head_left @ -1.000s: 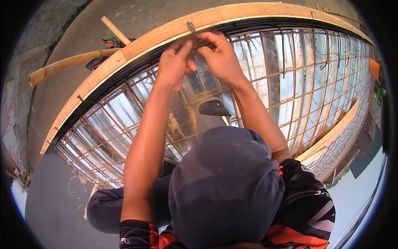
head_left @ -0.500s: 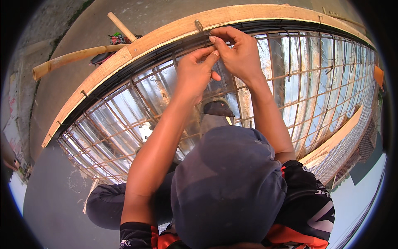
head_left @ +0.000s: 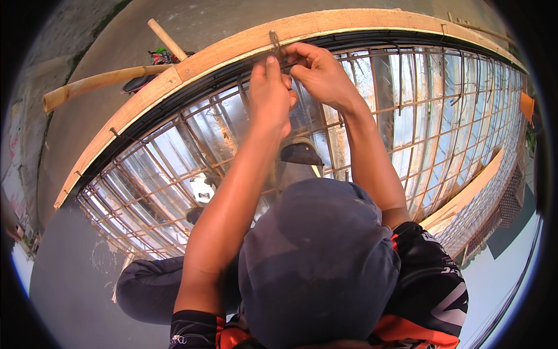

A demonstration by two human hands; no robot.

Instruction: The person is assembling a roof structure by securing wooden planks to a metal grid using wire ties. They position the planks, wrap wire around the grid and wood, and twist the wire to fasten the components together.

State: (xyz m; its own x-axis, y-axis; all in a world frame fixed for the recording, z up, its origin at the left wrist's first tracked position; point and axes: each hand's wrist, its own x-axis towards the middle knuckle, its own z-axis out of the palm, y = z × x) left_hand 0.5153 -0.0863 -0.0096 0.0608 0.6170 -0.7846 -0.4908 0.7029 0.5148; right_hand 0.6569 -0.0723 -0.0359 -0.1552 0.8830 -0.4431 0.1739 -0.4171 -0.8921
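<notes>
Both my hands are close together at the far wooden board [head_left: 325, 21], over the steel bar mesh [head_left: 401, 110]. A thin looped tie wire [head_left: 274, 39] stands up against the board, just beyond my fingers. My left hand [head_left: 270, 90] has its index finger raised toward the wire's foot and its other fingers curled in; what they close on is hidden. My right hand [head_left: 321, 74] is bent over from the right, its index finger and thumb closed at the lower part of the wire. The wire's lower end is hidden by my fingers.
Corrugated metal sheeting [head_left: 421, 87] lies beneath the mesh. Nails [head_left: 114, 132] stick out of the board. A bamboo pole [head_left: 104, 84] juts out at the far left, and a timber plank [head_left: 471, 192] lies at the right. My shoe [head_left: 301, 152] is below my hands.
My right hand has shifted left, its fingers curling more. My left hand has turned, its index finger now pointing up toward the wire loop, which has tilted slightly.
</notes>
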